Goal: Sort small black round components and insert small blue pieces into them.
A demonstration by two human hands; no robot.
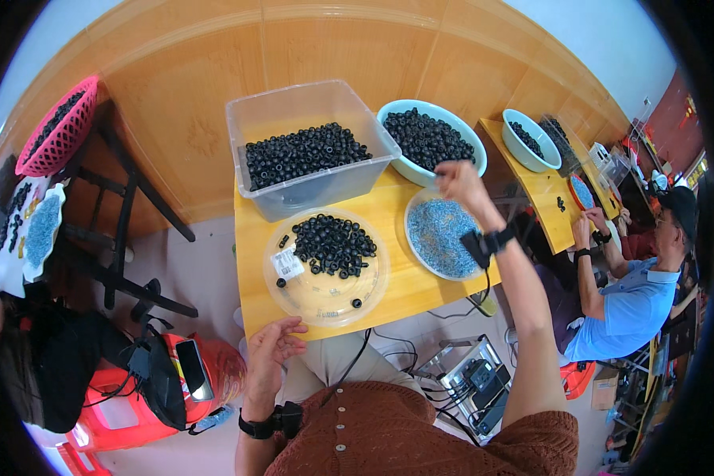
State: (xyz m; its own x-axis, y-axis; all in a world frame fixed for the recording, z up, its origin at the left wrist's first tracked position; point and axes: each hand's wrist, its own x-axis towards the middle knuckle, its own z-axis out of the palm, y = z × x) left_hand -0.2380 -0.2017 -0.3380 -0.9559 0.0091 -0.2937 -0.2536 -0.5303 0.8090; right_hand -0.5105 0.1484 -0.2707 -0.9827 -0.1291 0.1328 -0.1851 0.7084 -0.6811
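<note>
Small black parts [329, 238], presumably light, stiff and best pinched by their sides, lie on a clear lid [309, 296] at the table's [412, 301] eight o'clock; the left hand's [272, 349] fingers are loosely parted, the right hand's [462, 184], at two o'clock, curled, contents indiscernible.

Shows warm yellow wood on the surface [403, 297], solid black on the ring-shaped pieces [333, 240] and blue mottled with brownish flecks across the fine grains [440, 238]. Turns pale aqua on the basin [413, 172], translucent grey on the box [309, 196] — then bright pink, lattice-patterned, on the basket [75, 136]. Deepens to rusty brown knit with pale buttons on the top [397, 432], beside beige on the trousers [325, 363]; runs light blue on a co-worker's shirt [631, 313].
</note>
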